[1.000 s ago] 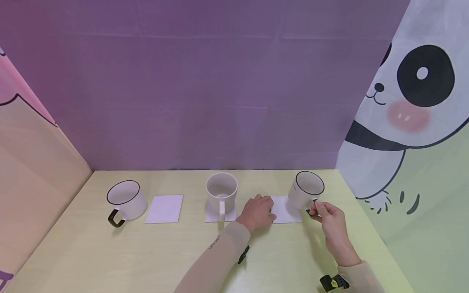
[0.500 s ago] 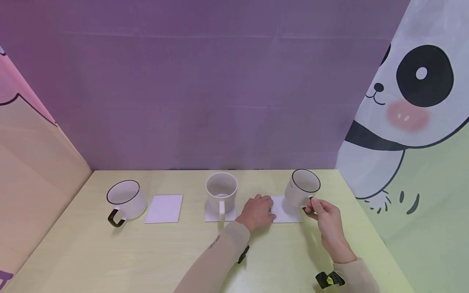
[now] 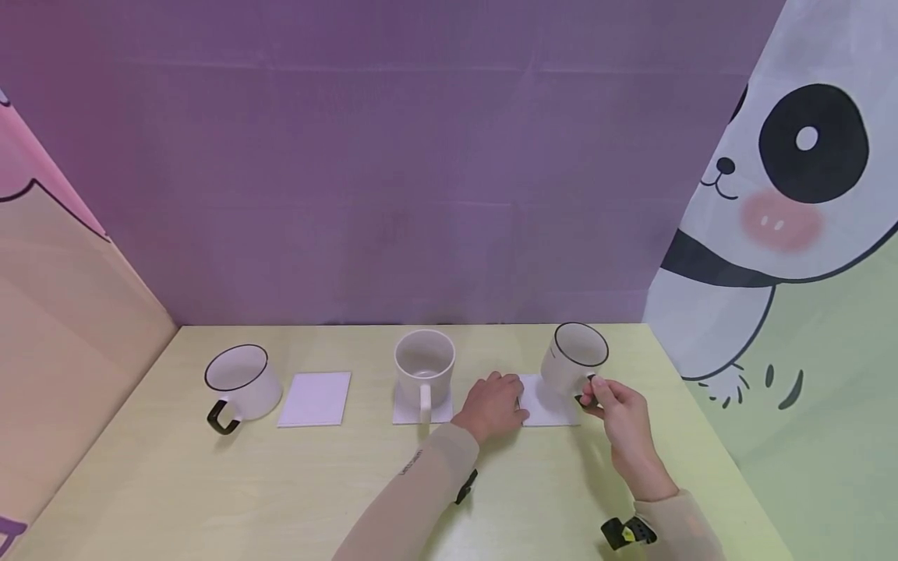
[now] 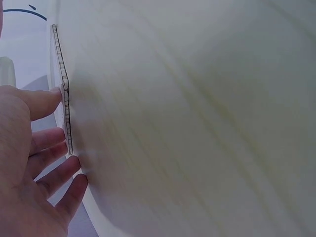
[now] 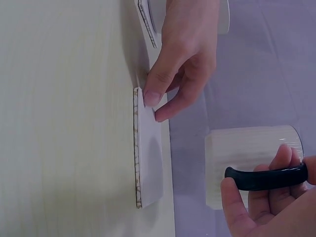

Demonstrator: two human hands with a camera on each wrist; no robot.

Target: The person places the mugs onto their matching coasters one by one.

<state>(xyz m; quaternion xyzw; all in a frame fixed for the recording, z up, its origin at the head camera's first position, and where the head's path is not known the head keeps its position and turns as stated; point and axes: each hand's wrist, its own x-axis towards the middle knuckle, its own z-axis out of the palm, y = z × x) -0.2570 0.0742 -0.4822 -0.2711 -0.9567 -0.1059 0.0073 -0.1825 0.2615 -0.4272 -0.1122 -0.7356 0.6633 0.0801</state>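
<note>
By its black handle, my right hand (image 3: 624,425) pinches a white mug (image 3: 565,368) with a black rim. In the right wrist view this mug (image 5: 215,148) is raised clear of the square white coaster (image 3: 550,414) on the right. My left hand (image 3: 491,407) rests at that coaster's left edge. In the left wrist view, its thumb (image 4: 47,102) touches the near corner, and the other fingers lie extended along the side. Nearby, a plain white mug (image 3: 425,366) stands on the middle coaster (image 3: 441,414), its handle toward me.
Another white mug (image 3: 258,393) with a black rim and black handle stands at the left of the table (image 3: 210,499). Beside it lies a bare white coaster (image 3: 313,400). A purple backdrop (image 3: 421,195) rises along the table's far edge; printed panels flank both sides.
My right hand has moved the held mug slightly left and away from me, over the right coaster. The left hand and the other mugs have stayed put.
</note>
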